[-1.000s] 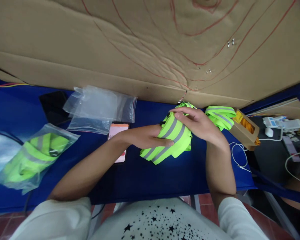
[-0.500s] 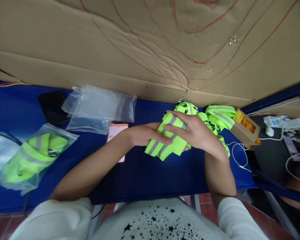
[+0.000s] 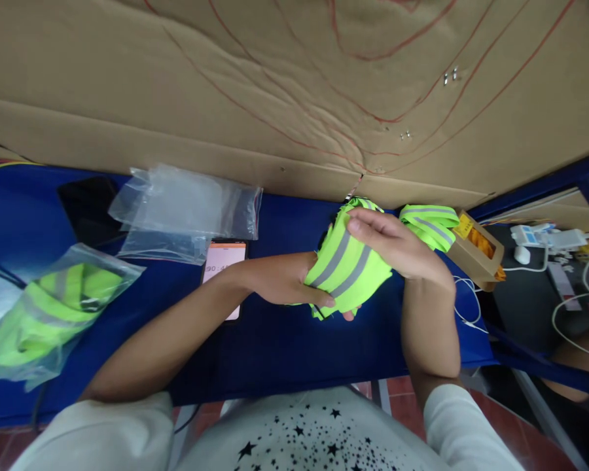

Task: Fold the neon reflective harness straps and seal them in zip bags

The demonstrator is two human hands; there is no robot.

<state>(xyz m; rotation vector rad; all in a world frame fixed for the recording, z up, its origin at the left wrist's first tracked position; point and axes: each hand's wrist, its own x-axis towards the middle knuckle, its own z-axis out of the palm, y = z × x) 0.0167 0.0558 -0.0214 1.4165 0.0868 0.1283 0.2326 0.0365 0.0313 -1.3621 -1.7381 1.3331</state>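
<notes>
My left hand (image 3: 290,280) is clasping the striped band (image 3: 346,268), my right hand (image 3: 390,245) pinching its edge; I'm seemingly wrapping, needing even tension next.

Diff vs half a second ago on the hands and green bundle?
Right hand has shifted right and up in the picture, away from the left hand; more of the green striped bundle shows between them. Both hands still on it; no visible release. Phone, clear bags and bagged green piece stay put.
</notes>
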